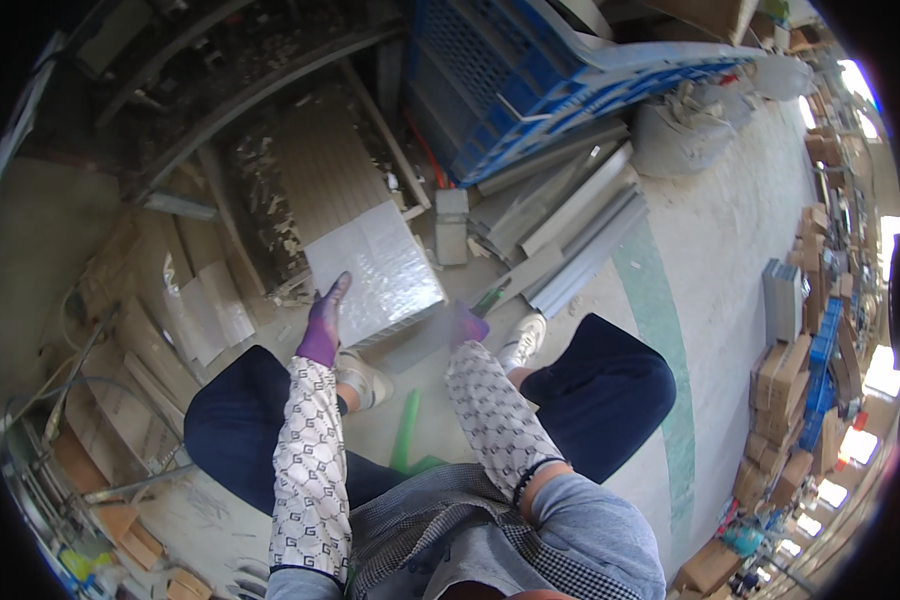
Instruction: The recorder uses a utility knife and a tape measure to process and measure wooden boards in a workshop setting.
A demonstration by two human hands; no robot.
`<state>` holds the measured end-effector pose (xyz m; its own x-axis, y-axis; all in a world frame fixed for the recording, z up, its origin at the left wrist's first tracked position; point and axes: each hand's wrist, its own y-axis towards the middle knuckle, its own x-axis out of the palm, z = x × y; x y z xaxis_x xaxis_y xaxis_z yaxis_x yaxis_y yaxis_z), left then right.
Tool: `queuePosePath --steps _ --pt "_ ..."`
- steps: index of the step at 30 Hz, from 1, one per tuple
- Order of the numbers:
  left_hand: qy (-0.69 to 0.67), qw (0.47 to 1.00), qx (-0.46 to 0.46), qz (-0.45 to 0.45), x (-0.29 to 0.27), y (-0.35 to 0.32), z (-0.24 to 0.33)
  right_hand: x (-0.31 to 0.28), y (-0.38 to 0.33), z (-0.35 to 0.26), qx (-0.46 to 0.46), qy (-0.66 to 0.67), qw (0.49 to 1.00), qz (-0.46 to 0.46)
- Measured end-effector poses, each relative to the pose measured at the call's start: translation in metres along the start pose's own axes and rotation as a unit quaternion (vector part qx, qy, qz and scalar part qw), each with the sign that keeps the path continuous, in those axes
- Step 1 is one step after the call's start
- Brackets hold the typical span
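My left hand [324, 325], in a purple glove, rests against the near left edge of a stack of long flat strips [320, 165]. One finger stretches over the shiny white plastic sheet [380, 265] that covers the stack's near end. Smeared by motion, my right hand [470, 325], also purple-gloved, is beside the stack's near right corner. It seems closed round a tool [490, 298] with a green part showing past the hand. A grey blur, possibly its blade, runs left along the stack's near end; its kind is unclear.
A blue plastic crate [490, 85] stands at the back, with grey metal profiles [580, 215] lying near it. Between my feet lies a green object [407, 430]. A filled plastic sack [685, 130] is at the back right. Cardboard boxes [778, 385] line the right side; panels [205, 310] lean left.
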<state>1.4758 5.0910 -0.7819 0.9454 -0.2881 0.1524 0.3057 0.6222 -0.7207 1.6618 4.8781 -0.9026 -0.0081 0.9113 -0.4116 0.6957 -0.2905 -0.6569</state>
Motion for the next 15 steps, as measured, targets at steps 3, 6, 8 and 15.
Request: queuePosePath --steps 3,6,8,15 --pt "-0.016 1.0 0.001 0.008 0.017 -0.018 0.002 -0.005 0.0 -0.027 -0.017 -0.01 0.999 0.03" --pt "-0.016 0.998 0.049 0.024 0.019 -0.03 0.005 -0.021 0.019 -0.089 -0.089 0.1 0.99 -0.043" --pt "-0.036 0.997 0.06 0.012 0.023 -0.038 -0.001 -0.036 0.056 -0.154 -0.191 0.101 0.971 -0.098" --pt "-0.098 0.989 0.107 0.042 0.019 -0.103 -0.091 -0.01 -0.058 -0.259 -0.341 -0.104 0.913 -0.2"
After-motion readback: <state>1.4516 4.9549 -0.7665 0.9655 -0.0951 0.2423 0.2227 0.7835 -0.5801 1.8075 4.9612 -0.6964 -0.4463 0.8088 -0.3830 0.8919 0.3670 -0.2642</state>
